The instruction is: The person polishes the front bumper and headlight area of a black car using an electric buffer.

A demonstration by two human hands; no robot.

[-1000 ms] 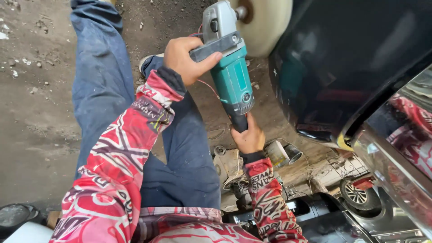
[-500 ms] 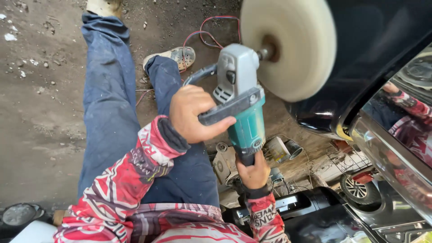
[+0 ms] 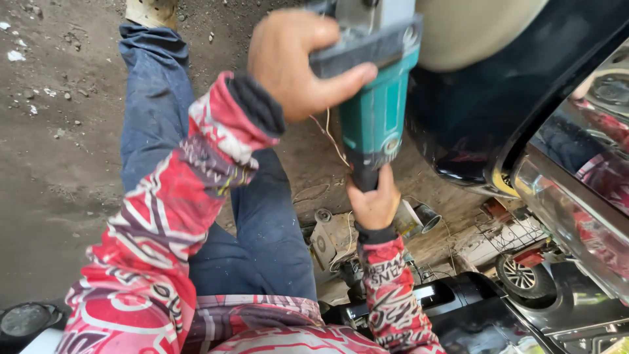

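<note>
Left hand (image 3: 295, 59) wrapped tight round black side handle (image 3: 357, 56) of green polishing tool (image 3: 375, 111), thumb over top. Right hand (image 3: 375, 203) lower down, fingers closed round tool's dark back end. Tool held up in air over legs in blue jeans (image 3: 262, 223). Big cream pad (image 3: 472, 29) at tool's top, right up against shiny dark car body (image 3: 472, 124); touching or not, cannot tell. Dirt ground (image 3: 52, 164) below. Small metal bits (image 3: 334, 239) near right hand.

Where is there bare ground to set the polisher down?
Bare dirt ground lies left of the person's blue-jeaned leg, speckled only with pebbles. It is crowded right of the knees: scrap parts, a small wheel and dark car body panel.
</note>
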